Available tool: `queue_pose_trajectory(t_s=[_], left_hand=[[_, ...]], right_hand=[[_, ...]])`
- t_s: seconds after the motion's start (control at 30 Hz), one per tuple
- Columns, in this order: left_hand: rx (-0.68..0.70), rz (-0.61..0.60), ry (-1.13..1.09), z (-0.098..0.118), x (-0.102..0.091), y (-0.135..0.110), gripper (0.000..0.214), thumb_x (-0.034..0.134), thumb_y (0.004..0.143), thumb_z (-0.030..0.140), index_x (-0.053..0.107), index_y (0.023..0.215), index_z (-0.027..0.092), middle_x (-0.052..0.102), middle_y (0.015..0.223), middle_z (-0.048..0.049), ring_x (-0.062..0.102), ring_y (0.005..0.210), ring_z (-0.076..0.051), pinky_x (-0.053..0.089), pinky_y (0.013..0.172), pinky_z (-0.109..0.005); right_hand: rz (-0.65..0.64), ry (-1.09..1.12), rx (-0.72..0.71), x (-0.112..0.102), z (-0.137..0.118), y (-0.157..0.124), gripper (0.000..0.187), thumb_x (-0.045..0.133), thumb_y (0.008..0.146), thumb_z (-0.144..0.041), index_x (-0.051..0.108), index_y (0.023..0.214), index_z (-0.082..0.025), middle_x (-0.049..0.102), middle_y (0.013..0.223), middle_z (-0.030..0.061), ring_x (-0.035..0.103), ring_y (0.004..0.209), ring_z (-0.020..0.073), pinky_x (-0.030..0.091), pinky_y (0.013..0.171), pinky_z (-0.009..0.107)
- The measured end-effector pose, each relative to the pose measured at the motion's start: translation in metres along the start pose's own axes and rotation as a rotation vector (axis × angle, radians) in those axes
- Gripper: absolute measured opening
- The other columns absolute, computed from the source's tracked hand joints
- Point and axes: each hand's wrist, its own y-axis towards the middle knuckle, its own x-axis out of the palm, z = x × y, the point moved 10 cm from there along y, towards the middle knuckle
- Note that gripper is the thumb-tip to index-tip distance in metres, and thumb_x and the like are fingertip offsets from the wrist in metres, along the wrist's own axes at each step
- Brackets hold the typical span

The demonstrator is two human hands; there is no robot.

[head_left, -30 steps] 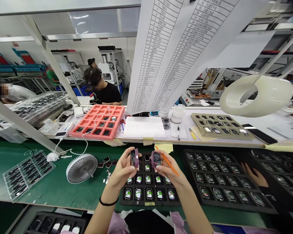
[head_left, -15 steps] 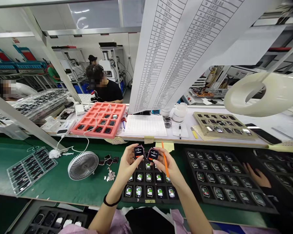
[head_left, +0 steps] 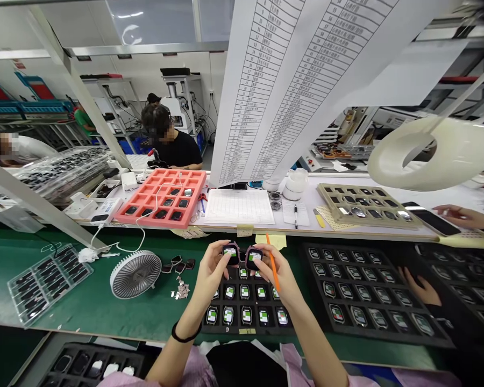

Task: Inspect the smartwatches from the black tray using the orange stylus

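While the left hand (head_left: 211, 269) and right hand (head_left: 281, 270) each pinch a purple-cased watch, both displays differ from half a second ago: dark text screens with an orange-red strip then, green-and-white panels now. Thumbs overlie the lower screens of the left watch (head_left: 230, 250) and right watch (head_left: 253, 253); an orange stick (head_left: 273, 269) lies along the right hand. Watches side by side, just apart, above the far end of a black tray (head_left: 266, 329). Judgement: the pair now resembles the tray's displays. Also new: a co-worker's hand (head_left: 464, 216) near the phone (head_left: 433, 221).
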Motion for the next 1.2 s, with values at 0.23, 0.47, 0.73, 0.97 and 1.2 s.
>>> queue_pose_trajectory(t_s=[0.23,0.47,0.73,0.97,1.2], left_hand=[[-0.050,0.002,0.037,-0.008,-0.002,0.001,0.030,0.056,0.086,0.045,0.061,0.098,0.018,0.062,0.081,-0.0007,0.048,0.047,-0.005,0.044,0.044,-0.020],[-0.041,-0.047,-0.019,-0.007,0.006,0.000,0.040,0.063,0.082,0.038,0.052,0.116,0.021,0.063,0.111,-0.0087,0.060,0.068,-0.011,0.050,0.048,-0.020],[-0.045,-0.021,0.010,-0.004,0.005,0.000,0.038,0.065,0.080,0.040,0.054,0.109,0.020,0.065,0.101,-0.0070,0.062,0.068,-0.013,0.048,0.045,-0.019],[-0.043,-0.010,0.038,0.000,0.003,0.000,0.032,0.059,0.083,0.043,0.058,0.103,0.018,0.065,0.095,-0.0045,0.051,0.050,-0.006,0.047,0.044,-0.020],[-0.042,-0.014,0.014,0.002,0.006,0.000,0.038,0.064,0.079,0.042,0.055,0.107,0.019,0.065,0.100,-0.0072,0.057,0.063,-0.011,0.047,0.044,-0.019]], right_hand=[[0.005,-0.057,-0.025,-0.002,-0.003,-0.002,0.027,0.058,0.087,-0.047,0.063,0.098,-0.022,0.058,0.076,0.0003,0.054,0.052,0.0097,0.037,0.041,0.021],[-0.046,-0.049,0.025,-0.001,0.007,-0.002,0.030,0.065,0.084,-0.040,0.059,0.111,-0.027,0.061,0.102,0.0054,0.060,0.062,0.0123,0.038,0.043,0.022],[-0.032,-0.054,0.033,-0.004,0.008,-0.001,0.034,0.072,0.079,-0.037,0.059,0.108,-0.026,0.062,0.092,0.0020,0.057,0.058,0.0108,0.041,0.049,0.023],[0.002,-0.055,0.001,-0.003,0.002,0.000,0.028,0.064,0.083,-0.046,0.062,0.100,-0.024,0.058,0.082,0.0007,0.052,0.052,0.0086,0.031,0.041,0.021],[0.009,-0.062,-0.009,-0.005,0.001,0.000,0.028,0.064,0.084,-0.046,0.063,0.101,-0.024,0.059,0.083,0.0013,0.052,0.053,0.0095,0.033,0.043,0.023]])
